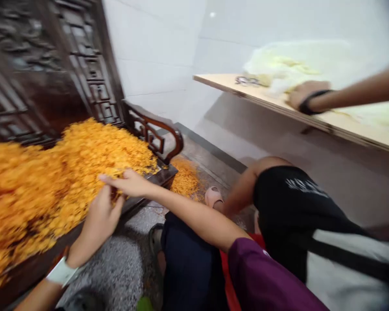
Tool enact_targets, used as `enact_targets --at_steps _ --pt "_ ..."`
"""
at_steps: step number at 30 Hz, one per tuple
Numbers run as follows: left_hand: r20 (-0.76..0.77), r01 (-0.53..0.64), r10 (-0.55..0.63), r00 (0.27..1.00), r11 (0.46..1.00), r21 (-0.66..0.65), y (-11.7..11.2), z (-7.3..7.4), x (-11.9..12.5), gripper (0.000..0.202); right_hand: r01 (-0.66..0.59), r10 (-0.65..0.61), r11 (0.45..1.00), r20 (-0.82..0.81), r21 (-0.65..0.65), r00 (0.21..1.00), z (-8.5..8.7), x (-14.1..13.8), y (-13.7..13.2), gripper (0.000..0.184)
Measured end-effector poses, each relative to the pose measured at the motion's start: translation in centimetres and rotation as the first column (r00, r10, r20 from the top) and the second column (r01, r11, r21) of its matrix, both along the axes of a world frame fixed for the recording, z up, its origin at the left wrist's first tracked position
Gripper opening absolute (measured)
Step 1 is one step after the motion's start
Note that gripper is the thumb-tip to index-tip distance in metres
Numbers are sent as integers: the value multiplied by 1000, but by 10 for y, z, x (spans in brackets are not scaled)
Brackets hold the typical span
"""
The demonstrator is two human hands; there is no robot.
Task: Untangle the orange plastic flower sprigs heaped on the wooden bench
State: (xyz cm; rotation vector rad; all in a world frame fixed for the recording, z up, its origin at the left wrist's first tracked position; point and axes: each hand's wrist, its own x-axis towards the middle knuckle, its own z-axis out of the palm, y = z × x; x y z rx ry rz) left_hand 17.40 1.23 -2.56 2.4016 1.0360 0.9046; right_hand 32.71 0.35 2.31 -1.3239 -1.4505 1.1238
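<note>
A thick heap of orange flower petals [94, 151] covers the seat of a dark carved wooden bench. Above its front edge my two hands come close together. My left hand [99, 222], with a pale watch on the wrist, is tilted upward, its thumb apart from the fingers. Reaching in from the right in a purple sleeve, my right hand [128, 183] has its fingers stretched toward the left one, palm side hidden. Both are somewhat blurred, and I see no object plainly held in either.
The bench's curved armrest [171, 138] stands beyond my hands. More orange bits [184, 177] lie on the floor. At right, another person's hand [306, 93] rests by pale plastic bags on a wooden shelf [220, 82] with scissors; their knee is close to my right.
</note>
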Motion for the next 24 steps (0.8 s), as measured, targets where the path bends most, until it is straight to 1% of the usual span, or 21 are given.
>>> enact_targets --at_steps 1,3,5,8,9,11,14,16,18,20,21,23,24 --pt "-15 15 -16 1000 998 -69 -5 1 -4 20 -32 31 999 -25 -24 999 -3 -3 1 61" --pt "3 -9 9 1000 990 -142 -10 1 -12 21 -40 38 999 -64 -28 997 -9 -9 6 59" --pt "45 -17 27 999 979 -202 -10 1 -20 27 -9 8 1000 -73 -15 997 -13 -16 13 57" --pt "76 24 -2 997 956 -292 -2 6 -31 28 64 -66 997 -97 -32 993 -19 -29 28 60" --pt "67 29 -9 998 955 -294 2 9 -34 27 100 -104 994 -118 -42 988 -21 -33 34 62" --pt "13 3 0 1000 968 -252 10 16 -39 27 196 -206 978 -166 -73 964 -24 -39 46 64" --pt "-161 -79 51 986 983 -168 22 25 -42 36 357 -374 926 -197 -121 906 -28 -47 66 64" --pt "-283 -125 86 955 984 -123 29 28 -43 38 411 -422 906 -225 -99 878 -33 -52 82 63" --pt "-336 -119 78 938 988 -102 32 27 -45 34 406 -402 913 -269 -45 875 -40 -54 100 62" --pt "-320 -83 43 946 990 -113 30 26 -48 32 421 -396 907 -298 21 868 -47 -48 123 63" --pt "-292 -67 28 956 990 -126 28 26 -50 31 449 -416 892 -300 49 858 -50 -42 135 63" --pt "-209 -46 10 978 985 -165 23 28 -55 28 537 -494 839 -288 89 820 -56 -23 157 63" --pt "-145 -38 11 989 982 -185 22 29 -58 25 570 -528 816 -274 99 804 -58 -13 165 62"
